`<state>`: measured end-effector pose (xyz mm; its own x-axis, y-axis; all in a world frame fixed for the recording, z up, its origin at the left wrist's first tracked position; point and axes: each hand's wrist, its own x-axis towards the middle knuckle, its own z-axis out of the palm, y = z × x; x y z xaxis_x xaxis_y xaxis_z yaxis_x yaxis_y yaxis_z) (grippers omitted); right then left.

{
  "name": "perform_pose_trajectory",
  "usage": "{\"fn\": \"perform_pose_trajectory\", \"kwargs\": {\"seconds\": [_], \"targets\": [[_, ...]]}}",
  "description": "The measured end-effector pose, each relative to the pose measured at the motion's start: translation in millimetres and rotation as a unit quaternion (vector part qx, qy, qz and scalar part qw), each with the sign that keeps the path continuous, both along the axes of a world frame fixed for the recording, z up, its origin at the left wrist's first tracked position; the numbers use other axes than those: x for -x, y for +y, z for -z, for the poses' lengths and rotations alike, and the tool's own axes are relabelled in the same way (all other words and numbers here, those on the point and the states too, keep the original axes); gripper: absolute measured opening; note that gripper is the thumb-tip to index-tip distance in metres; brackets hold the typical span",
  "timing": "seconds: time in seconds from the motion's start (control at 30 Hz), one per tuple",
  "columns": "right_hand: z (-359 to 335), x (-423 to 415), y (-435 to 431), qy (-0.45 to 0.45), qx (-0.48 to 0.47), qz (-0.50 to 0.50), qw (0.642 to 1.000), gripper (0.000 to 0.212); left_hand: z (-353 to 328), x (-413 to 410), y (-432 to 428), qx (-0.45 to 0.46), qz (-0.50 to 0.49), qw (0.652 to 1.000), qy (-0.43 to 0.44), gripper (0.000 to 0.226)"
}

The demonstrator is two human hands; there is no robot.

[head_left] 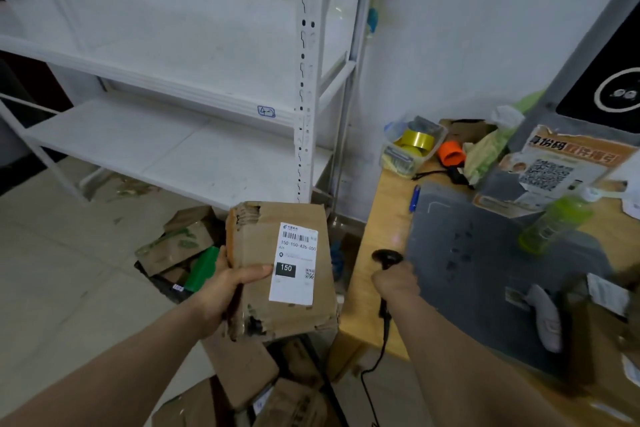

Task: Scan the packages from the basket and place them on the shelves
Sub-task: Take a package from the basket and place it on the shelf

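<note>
1. Nearest me, cardboard boxes (242,371) lie heaped below the arms.
2. My left hand (221,288) grips the torn package (256,246) in mid-air, its label (294,263) facing up.
3. My right hand (394,279) is curled round the black scanner (386,258) above the wooden table (381,204).
4. Beyond, white shelves (156,149) stand against the wall.

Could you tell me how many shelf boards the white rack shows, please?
2: upper board, bearing the blue tag; lower board, near the floor. Higher ones may lie out of frame.

Torn cardboard pkg (256,246), white "150" label up, is held at centre; scanner (386,257) is gripped at its 3 o'clock; shelves (156,146) at 11; other pkgs (242,367) piled at 6.
</note>
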<state>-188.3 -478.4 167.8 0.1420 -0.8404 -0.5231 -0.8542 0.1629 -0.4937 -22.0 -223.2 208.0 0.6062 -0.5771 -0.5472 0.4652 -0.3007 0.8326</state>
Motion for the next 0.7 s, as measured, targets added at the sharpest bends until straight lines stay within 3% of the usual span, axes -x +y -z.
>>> {"fn": "perform_pose_trajectory", "kwargs": {"seconds": [0.07, 0.23, 0.37, 0.43, 0.57, 0.7], "targets": [[17.5, -2.8, -7.3, 0.012, -0.009, -0.012, 1.000, 0.075, 3.6, 1.0, -3.9, 0.005, 0.008, 1.000, 0.004, 0.124], [38.6, 2.3, -23.9, -0.011, -0.032, -0.025, 0.999, 0.053, 5.3, 3.6, -5.7, -0.012, -0.020, 1.000, 0.000, 0.121], [22.5, 14.5, -22.1, -0.093, -0.141, -0.005, 0.986, 0.032, -4.4, 3.6, -4.0, -0.044, -0.067, 0.996, -0.030, 0.081], [0.5, 17.4, -11.1, -0.164, -0.208, 0.019, 0.964, 0.028, -5.5, -5.9, -1.6, -0.050, -0.100, 0.993, -0.045, 0.088], [-57.7, 10.6, 18.5, -0.293, -0.285, -0.035, 0.912, 0.030, -18.7, -19.0, 6.8, -0.081, -0.162, 0.975, -0.126, 0.130], [-112.5, 1.2, 51.8, -0.378, -0.299, -0.112, 0.869, 0.021, -50.3, -9.2, 8.2, -0.142, -0.187, 0.950, -0.205, 0.126]]}}
